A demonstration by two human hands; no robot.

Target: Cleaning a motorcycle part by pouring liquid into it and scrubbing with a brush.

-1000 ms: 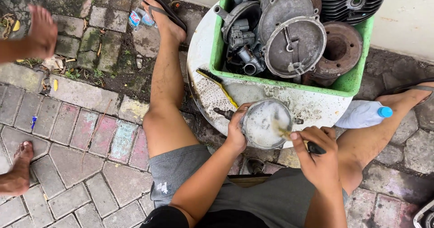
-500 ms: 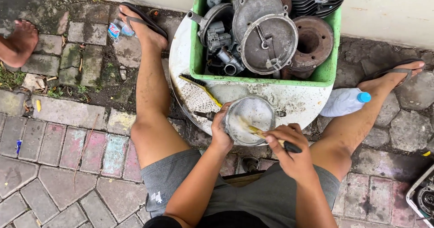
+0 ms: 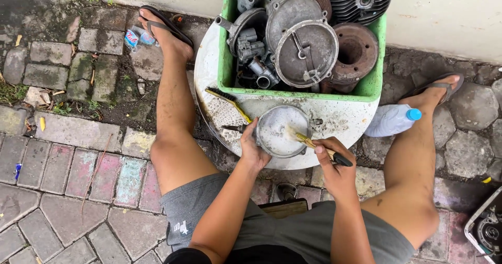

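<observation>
Left hand (image 3: 252,151) wrapped around round cover (image 3: 282,131), holding it on white surface (image 3: 345,120). Right hand (image 3: 334,172) closed on brush (image 3: 316,146), bristles touching cover. Green bin (image 3: 366,88) just behind.

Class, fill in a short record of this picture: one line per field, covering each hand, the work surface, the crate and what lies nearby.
left hand: steadies the round metal cover by its rim
right hand: holds a paintbrush, bristles on the cover
work surface: white round basin
crate: green crate full of grimy engine parts
nearby: yellow-handled wire brush on the basin; plastic bottle, blue cap, by the right leg
</observation>
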